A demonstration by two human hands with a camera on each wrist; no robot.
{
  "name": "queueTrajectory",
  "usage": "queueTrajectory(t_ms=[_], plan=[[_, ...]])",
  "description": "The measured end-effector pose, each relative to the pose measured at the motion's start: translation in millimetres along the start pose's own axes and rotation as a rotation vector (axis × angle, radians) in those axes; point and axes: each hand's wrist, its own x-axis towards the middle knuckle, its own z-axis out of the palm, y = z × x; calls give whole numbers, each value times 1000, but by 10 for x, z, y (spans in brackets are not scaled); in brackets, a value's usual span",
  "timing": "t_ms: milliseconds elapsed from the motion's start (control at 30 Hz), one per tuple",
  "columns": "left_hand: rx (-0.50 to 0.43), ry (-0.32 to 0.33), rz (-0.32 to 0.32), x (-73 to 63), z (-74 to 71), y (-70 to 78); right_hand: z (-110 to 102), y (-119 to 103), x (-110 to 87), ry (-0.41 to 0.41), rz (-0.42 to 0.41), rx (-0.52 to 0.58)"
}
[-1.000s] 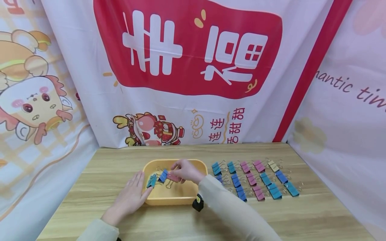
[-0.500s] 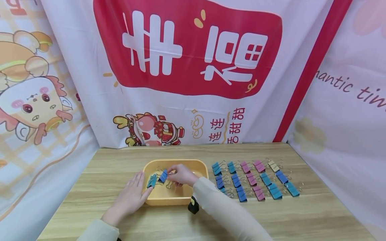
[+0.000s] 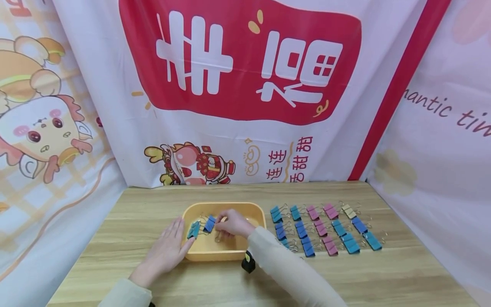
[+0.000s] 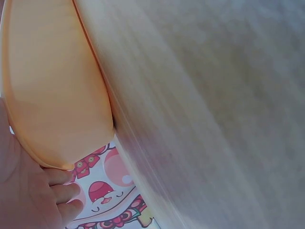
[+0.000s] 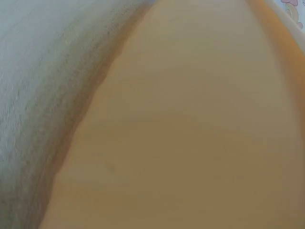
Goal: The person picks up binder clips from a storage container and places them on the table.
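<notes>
In the head view my left hand (image 3: pixel 166 245) rests against the left side of a yellow plastic tray (image 3: pixel 226 256), fingers straight along the rim and thumb near a teal binder clip (image 3: pixel 194 229). A blue binder clip (image 3: pixel 209 224) lies beside the teal one inside the tray. My right hand (image 3: pixel 235 224) reaches into the tray with curled fingers just right of the blue clip. It pinches a pink binder clip, whose body the hand now hides; a wire handle (image 3: pixel 218 237) shows below the fingers. The right wrist view shows only the blurred tray (image 5: pixel 176 119).
Right of the tray, binder clips stand in rows on the wooden table (image 3: pixel 161 281): teal (image 3: pixel 276 214), blue (image 3: pixel 301 229), pink (image 3: pixel 330 246) and one cream clip (image 3: pixel 348 211). A printed cloth (image 3: pixel 238 128) hangs behind. The right sleeve (image 3: pixel 287 264) crosses the tray's front right corner.
My right hand has dipped lower and a little left in the tray, covering the pink clip seen earlier. The blue clip has shifted slightly right. My left hand has stayed in place.
</notes>
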Motion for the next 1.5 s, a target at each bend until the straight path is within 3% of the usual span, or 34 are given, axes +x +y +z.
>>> queueTrajectory(t_ms=[433, 900, 1500], plan=[[3, 3, 0, 6, -17, 15, -213, -33, -110, 65, 24, -50], [-9, -20, -16, 0, -5, 7, -542, -47, -346, 93, -45, 165], [-6, -39, -22, -2, -27, 20, -832, 119, -737, 132, -48, 237]])
